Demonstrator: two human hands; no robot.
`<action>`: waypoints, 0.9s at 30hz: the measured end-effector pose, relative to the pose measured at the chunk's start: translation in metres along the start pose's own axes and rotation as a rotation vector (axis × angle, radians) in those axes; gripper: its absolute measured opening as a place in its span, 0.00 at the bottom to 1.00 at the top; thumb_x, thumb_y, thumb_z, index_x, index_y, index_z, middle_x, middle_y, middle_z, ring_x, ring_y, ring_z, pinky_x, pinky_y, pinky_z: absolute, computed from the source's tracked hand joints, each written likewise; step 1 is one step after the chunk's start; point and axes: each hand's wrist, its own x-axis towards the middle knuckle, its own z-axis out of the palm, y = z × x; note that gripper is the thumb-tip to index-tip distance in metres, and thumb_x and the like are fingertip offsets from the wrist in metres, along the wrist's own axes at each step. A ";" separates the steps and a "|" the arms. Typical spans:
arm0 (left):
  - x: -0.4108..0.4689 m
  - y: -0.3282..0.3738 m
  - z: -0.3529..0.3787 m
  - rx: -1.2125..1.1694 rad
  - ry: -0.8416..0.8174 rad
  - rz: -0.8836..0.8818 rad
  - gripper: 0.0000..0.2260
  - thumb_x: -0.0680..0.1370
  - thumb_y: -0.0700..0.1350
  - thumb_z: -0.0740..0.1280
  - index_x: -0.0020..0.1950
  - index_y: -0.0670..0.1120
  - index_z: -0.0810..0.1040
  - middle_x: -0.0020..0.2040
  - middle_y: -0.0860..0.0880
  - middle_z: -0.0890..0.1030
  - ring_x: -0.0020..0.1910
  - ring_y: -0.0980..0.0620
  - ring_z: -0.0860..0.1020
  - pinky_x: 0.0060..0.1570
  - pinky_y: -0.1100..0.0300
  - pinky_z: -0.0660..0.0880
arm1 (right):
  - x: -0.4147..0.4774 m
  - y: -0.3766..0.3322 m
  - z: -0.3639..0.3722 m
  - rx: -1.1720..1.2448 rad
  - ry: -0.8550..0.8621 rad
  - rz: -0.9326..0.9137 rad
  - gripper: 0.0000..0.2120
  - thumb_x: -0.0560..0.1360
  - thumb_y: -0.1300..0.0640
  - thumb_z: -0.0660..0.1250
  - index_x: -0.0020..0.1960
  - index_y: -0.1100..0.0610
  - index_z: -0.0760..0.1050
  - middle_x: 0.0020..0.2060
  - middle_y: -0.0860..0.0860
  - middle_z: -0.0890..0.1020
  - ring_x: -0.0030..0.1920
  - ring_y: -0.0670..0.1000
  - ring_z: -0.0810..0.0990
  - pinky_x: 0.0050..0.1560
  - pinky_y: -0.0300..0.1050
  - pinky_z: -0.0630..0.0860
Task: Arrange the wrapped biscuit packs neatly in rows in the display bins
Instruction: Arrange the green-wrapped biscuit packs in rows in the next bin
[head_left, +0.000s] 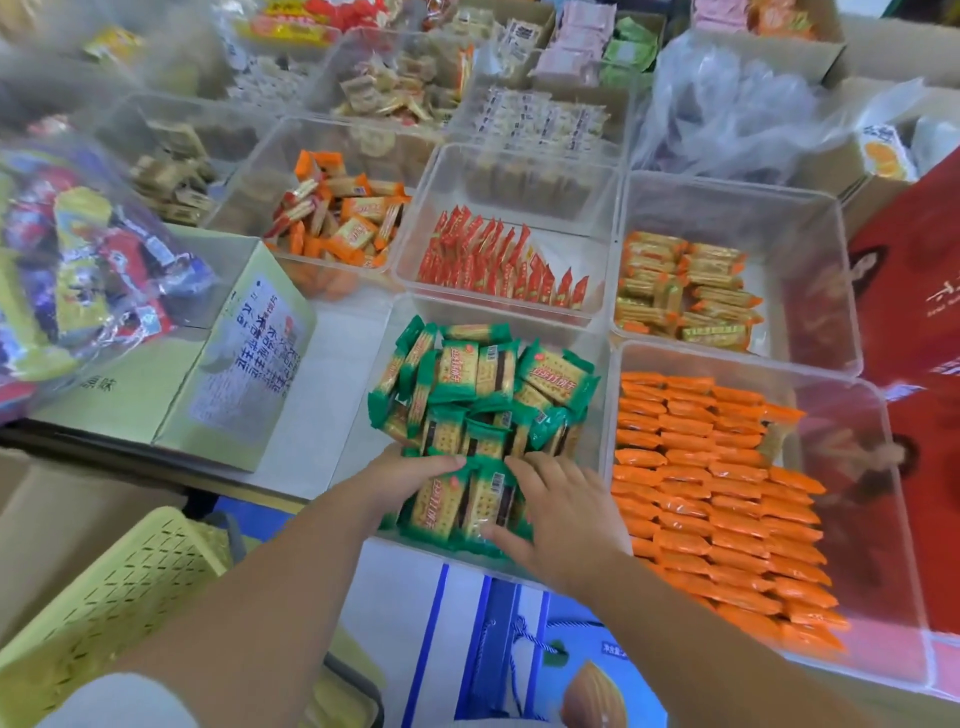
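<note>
I see my left hand (415, 473) and right hand (569, 512) clamping upright green biscuit packs (467, 501) at the clear bin's (598, 338) near edge, long axes toward twelve o'clock, loose heap beyond.

Looking forward and steeply down from head height through a wide-angle lens, bowing lines toward the borders. Hovering close above the nearest clear bin (597, 441) of green biscuit packs (467, 374), centring it in frame. Facing across the table (337, 395) toward farther bins (415, 223), taking in the orange packs (717, 467) at right and a yellow basket (119, 587) at lower left, blurring at far edges.
</note>
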 end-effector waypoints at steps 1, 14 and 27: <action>-0.002 0.002 -0.001 0.006 -0.012 -0.019 0.21 0.68 0.64 0.77 0.53 0.58 0.72 0.44 0.60 0.77 0.41 0.62 0.75 0.33 0.61 0.71 | 0.000 0.000 0.000 0.008 -0.001 0.000 0.45 0.73 0.21 0.40 0.79 0.48 0.56 0.75 0.49 0.68 0.74 0.55 0.66 0.73 0.56 0.62; -0.038 0.010 0.038 -0.084 -0.045 0.112 0.38 0.61 0.81 0.65 0.64 0.62 0.69 0.58 0.57 0.81 0.55 0.58 0.79 0.47 0.59 0.74 | -0.001 -0.006 -0.015 0.280 0.028 0.005 0.51 0.62 0.14 0.49 0.79 0.36 0.42 0.81 0.46 0.49 0.80 0.54 0.51 0.77 0.58 0.55; -0.038 -0.010 0.016 0.185 -0.099 0.276 0.07 0.77 0.47 0.67 0.53 0.57 0.79 0.47 0.57 0.83 0.47 0.58 0.81 0.41 0.63 0.73 | 0.014 -0.022 -0.041 -0.021 0.054 0.010 0.40 0.60 0.26 0.64 0.71 0.36 0.67 0.79 0.52 0.59 0.78 0.62 0.54 0.75 0.69 0.54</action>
